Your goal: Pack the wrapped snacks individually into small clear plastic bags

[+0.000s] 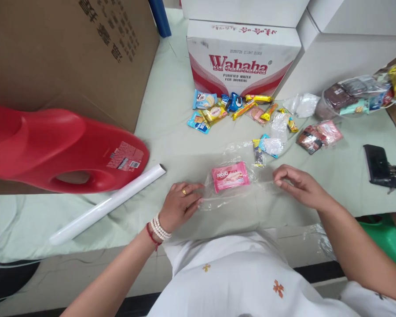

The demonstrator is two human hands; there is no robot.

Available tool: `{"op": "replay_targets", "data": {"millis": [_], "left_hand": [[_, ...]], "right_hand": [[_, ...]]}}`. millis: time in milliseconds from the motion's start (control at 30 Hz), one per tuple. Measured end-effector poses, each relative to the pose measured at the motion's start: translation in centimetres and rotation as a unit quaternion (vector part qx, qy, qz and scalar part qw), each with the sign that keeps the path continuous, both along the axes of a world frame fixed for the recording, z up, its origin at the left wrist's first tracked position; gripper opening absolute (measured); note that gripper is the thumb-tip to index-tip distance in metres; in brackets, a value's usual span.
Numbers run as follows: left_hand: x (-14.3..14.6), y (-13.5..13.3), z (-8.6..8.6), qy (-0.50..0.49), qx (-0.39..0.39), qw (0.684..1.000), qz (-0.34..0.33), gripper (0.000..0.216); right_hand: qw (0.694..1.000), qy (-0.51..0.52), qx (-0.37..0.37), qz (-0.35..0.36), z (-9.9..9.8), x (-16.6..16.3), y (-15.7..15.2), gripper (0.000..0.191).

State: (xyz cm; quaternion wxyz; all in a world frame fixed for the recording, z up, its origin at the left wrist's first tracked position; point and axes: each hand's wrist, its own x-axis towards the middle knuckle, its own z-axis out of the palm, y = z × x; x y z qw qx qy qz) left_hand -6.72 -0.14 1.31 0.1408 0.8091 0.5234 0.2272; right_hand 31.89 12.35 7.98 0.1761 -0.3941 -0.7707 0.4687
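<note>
A pink nabati wafer packet (231, 177) lies at the centre of the table on a loose sheet of clear plastic film (218, 204). My left hand (182, 204), with a ring and bead bracelets at the wrist, pinches the film's left edge. On the other side my right hand (297, 184) has thumb and fingers closed on the film's right edge. The packet sits between both hands, touched by neither. Just beyond it are a blue snack packet (269, 145) and a dark yellow-ended one (258, 152).
Several small snacks (214, 112) lie before a Wahaha carton (240, 61). A clear tub of snacks (341, 99) stands at the right, near a black case with keys (379, 165). A red jug (86, 149) and white roll (108, 204) lie left, by a brown carton (69, 57).
</note>
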Motion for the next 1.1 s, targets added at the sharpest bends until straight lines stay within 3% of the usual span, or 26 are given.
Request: {"op": "replay_targets", "data": {"millis": [167, 267, 333, 433, 533, 633, 733, 833, 900, 967, 1100], "left_hand": [[0.2, 1.6, 0.5, -0.145, -0.034, 0.986, 0.081, 0.028], [0.5, 2.7, 0.1, -0.189, -0.045, 0.970, 0.146, 0.026], [0.9, 3.3, -0.4, -0.202, -0.049, 0.959, 0.193, 0.026], [1.3, 3.6, -1.1, -0.228, -0.051, 0.943, 0.235, 0.026], [1.5, 3.5, -1.4, -0.258, -0.046, 0.935, 0.238, 0.022], [1.4, 3.1, -1.3, -0.274, -0.024, 0.933, 0.234, 0.017], [1.3, 2.7, -0.9, -0.272, -0.005, 0.936, 0.225, 0.014], [1.3, 2.3, -0.5, -0.266, 0.008, 0.937, 0.227, 0.014], [1.3, 1.9, -0.2, -0.251, 0.021, 0.940, 0.229, 0.015], [1.2, 1.7, 0.2, -0.229, 0.037, 0.950, 0.210, 0.016], [1.3, 1.8, 1.2, -0.173, 0.037, 0.974, 0.139, 0.018]], "right_hand": [[0.993, 0.039, -0.074, -0.082, -2.0, -2.2, 3.4, 0.026], [0.990, -0.044, -0.079, -0.111, -3.3, -3.1, 4.8, 0.025], [0.982, -0.156, -0.029, -0.101, -3.6, -3.4, 5.5, 0.023], [0.959, -0.254, 0.112, -0.060, -2.8, -4.3, 6.4, 0.023], [0.943, -0.215, 0.254, 0.029, -1.3, -6.7, 7.6, 0.027], [0.915, -0.183, 0.310, 0.180, -0.6, -10.6, 9.1, 0.042], [0.888, -0.177, 0.282, 0.319, -1.2, -14.7, 10.7, 0.051], [0.877, -0.144, 0.219, 0.403, -2.2, -17.5, 12.2, 0.029], [0.886, -0.104, 0.172, 0.418, -2.6, -18.7, 13.0, 0.018], [0.898, -0.088, 0.119, 0.414, -2.8, -19.5, 13.7, 0.020], [0.906, -0.150, 0.067, 0.390, -2.6, -21.3, 14.0, 0.028]]}}
